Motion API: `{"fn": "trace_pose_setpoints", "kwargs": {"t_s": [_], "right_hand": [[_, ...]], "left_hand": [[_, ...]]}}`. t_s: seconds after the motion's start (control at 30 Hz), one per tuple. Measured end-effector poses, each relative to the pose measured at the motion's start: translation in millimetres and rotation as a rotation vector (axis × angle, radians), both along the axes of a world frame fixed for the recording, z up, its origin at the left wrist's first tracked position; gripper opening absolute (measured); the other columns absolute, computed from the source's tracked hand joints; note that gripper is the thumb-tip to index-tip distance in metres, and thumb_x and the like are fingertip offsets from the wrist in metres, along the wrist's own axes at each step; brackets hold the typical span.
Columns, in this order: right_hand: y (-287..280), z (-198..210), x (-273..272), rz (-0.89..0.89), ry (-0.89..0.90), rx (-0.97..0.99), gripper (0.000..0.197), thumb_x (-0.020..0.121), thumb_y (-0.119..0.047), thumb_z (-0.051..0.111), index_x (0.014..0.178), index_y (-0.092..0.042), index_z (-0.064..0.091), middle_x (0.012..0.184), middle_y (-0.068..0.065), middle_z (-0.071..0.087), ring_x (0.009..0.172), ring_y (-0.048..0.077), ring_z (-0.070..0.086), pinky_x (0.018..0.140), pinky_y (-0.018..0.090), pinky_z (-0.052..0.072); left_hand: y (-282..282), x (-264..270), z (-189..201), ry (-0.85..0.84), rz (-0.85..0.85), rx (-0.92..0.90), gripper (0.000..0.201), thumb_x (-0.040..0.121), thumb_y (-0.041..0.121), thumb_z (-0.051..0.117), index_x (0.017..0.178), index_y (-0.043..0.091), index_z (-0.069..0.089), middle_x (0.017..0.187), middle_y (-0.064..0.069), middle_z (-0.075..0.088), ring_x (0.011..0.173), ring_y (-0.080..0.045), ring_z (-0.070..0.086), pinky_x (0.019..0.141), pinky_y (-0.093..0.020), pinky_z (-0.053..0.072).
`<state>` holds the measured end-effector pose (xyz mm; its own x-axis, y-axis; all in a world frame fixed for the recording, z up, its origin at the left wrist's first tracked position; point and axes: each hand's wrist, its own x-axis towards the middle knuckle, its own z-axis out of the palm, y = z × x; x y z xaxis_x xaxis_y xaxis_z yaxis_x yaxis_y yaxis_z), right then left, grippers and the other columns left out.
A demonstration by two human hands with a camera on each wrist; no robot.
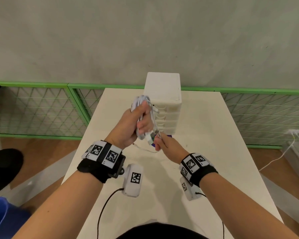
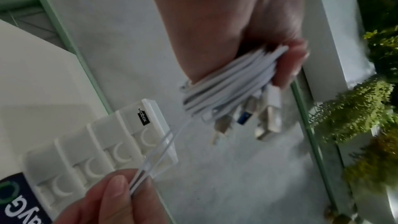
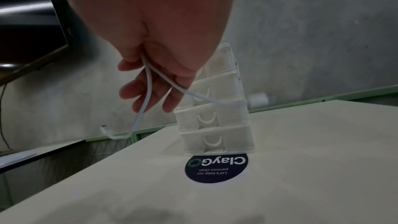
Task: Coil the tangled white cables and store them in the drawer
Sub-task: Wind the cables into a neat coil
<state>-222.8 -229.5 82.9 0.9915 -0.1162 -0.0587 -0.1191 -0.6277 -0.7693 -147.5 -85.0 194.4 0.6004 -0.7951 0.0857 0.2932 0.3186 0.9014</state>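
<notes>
1. Head view showed the left hand (image 1: 134, 125) raised above the counter (image 1: 205, 152), its fingers clenched round a bundle of coiled white cables (image 1: 141, 102)
2. Several plug ends (image 2: 256, 118) hung out of the bundle below the left hand's fingers (image 2: 289, 64), one of them with a blue insert
3. Just below and to the right of the left hand, the right hand (image 1: 166, 144) pinched a loose cable strand (image 2: 150, 157) between thumb and fingers; the strand ran up from it to the bundle
4. Right wrist view showed the strand (image 3: 148, 91) doubled over in the right hand (image 3: 155, 67), one end dangling under the fingers and the other leading off to a white plug (image 3: 258, 101)
5. Beyond both hands stood a white drawer unit (image 1: 164, 104) on the counter, its stacked drawers all closed
6. A dark round sticker (image 3: 215, 168) lay on the counter at the foot of the unit, under the right hand
</notes>
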Motion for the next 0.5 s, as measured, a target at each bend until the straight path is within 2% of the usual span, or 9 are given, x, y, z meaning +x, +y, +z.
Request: {"fn": "trace_pose_setpoints", "kwargs": {"t_s": [0.07,0.1,0.17,0.2,0.27,0.33,0.4,0.47,0.5], "right_hand": [[5,-2,-2,0.044,0.035,-0.028,0.025,0.099,-0.018,0.033,0.079,-0.029,0.044,0.079,-0.001,0.060,0.072,0.012,0.053,0.073,0.028,0.038],[7,-5,-3,0.069,0.060,-0.030,0.020,0.098,-0.016,0.033,0.087,-0.024,0.047,0.078,-0.001,0.059,0.072,0.014,0.052,0.072,0.029,0.039],[12,-8,-7,0.106,0.079,-0.034,0.019,0.096,-0.010,0.031,0.102,-0.017,0.048,0.074,0.000,0.054,0.068,0.015,0.049,0.069,0.029,0.041],[14,-11,-10,0.115,0.074,-0.031,0.023,0.095,-0.008,0.030,0.106,-0.017,0.047,0.072,0.000,0.052,0.067,0.015,0.048,0.069,0.029,0.042],[19,-12,-15,0.118,0.058,-0.013,0.028,0.094,-0.009,0.030,0.110,-0.024,0.047,0.074,0.002,0.053,0.064,0.012,0.047,0.069,0.032,0.044],[23,-5,-16,0.127,0.048,-0.014,0.031,0.096,-0.011,0.033,0.115,-0.029,0.049,0.077,-0.001,0.054,0.064,0.002,0.048,0.068,0.030,0.043],[27,7,-15,0.149,0.015,-0.053,0.030,0.097,-0.012,0.038,0.119,-0.028,0.053,0.087,-0.002,0.061,0.072,-0.002,0.053,0.072,0.030,0.043],[27,20,-13,0.151,-0.088,-0.102,0.025,0.096,-0.019,0.044,0.115,-0.025,0.060,0.101,0.000,0.067,0.085,0.011,0.058,0.077,0.031,0.044],[25,25,-11,0.141,-0.153,-0.121,0.023,0.095,-0.022,0.047,0.111,-0.022,0.063,0.100,0.000,0.068,0.084,0.013,0.056,0.075,0.030,0.043]], "left_hand": [[-8,0,0,0.041,0.162,-0.051,0.035,0.094,0.040,0.047,0.071,0.014,0.041,0.042,0.009,0.035,0.036,-0.007,0.033,0.046,-0.020,0.031],[-11,1,-1,0.071,0.258,-0.061,0.035,0.097,0.035,0.043,0.069,0.015,0.042,0.043,0.008,0.036,0.037,-0.007,0.033,0.045,-0.020,0.032],[-15,4,-3,0.062,0.465,-0.013,0.040,0.097,0.030,0.046,0.058,0.019,0.047,0.043,0.007,0.040,0.038,-0.010,0.038,0.044,-0.022,0.032],[-15,6,-5,0.009,0.569,0.044,0.044,0.095,0.029,0.051,0.053,0.022,0.048,0.042,0.006,0.042,0.038,-0.011,0.040,0.044,-0.022,0.032],[-13,10,-9,-0.111,0.750,0.134,0.042,0.093,0.028,0.057,0.052,0.020,0.047,0.042,0.004,0.047,0.038,-0.014,0.043,0.043,-0.024,0.034],[-10,11,-15,-0.250,0.874,0.195,0.042,0.092,0.028,0.058,0.054,0.016,0.046,0.045,0.000,0.049,0.041,-0.014,0.046,0.048,-0.025,0.040],[-6,14,-25,-0.439,0.918,0.309,0.046,0.090,0.032,0.059,0.053,0.009,0.047,0.048,-0.006,0.051,0.044,-0.014,0.048,0.054,-0.026,0.045],[2,22,-42,-0.599,0.850,0.517,0.057,0.084,0.047,0.062,0.054,0.000,0.049,0.051,-0.017,0.055,0.045,-0.023,0.050,0.053,-0.037,0.046],[5,26,-51,-0.672,0.780,0.654,0.065,0.079,0.058,0.061,0.054,-0.001,0.048,0.051,-0.021,0.055,0.044,-0.027,0.048,0.051,-0.041,0.045]]}}
